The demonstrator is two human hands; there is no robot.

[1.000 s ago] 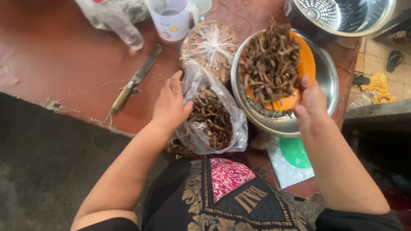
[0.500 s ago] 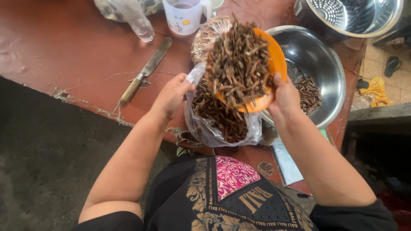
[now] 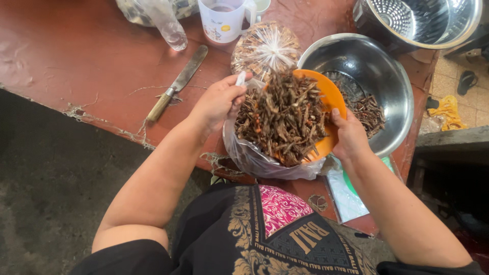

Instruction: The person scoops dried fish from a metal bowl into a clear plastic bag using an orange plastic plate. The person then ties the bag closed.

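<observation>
Left hand (image 3: 218, 100) pinches rim of clear plastic bag (image 3: 254, 158), holding mouth open; right hand (image 3: 349, 136) clamps tilted orange plate (image 3: 330, 97) heaped with dried small fish (image 3: 282, 117) above bag; bag partly filled, leftovers remain in steel bowl (image 3: 392, 86), transfer roughly midway

Soft, even daylight, mild glare on the steel bowl (image 3: 377, 76), slight motion blur, wide-angle bending at edges.

Colander (image 3: 425, 18) cut by top edge, plastic bag (image 3: 265, 163) interior hidden under dried fish (image 3: 282, 119), bottle (image 3: 165, 23) top cropped
</observation>
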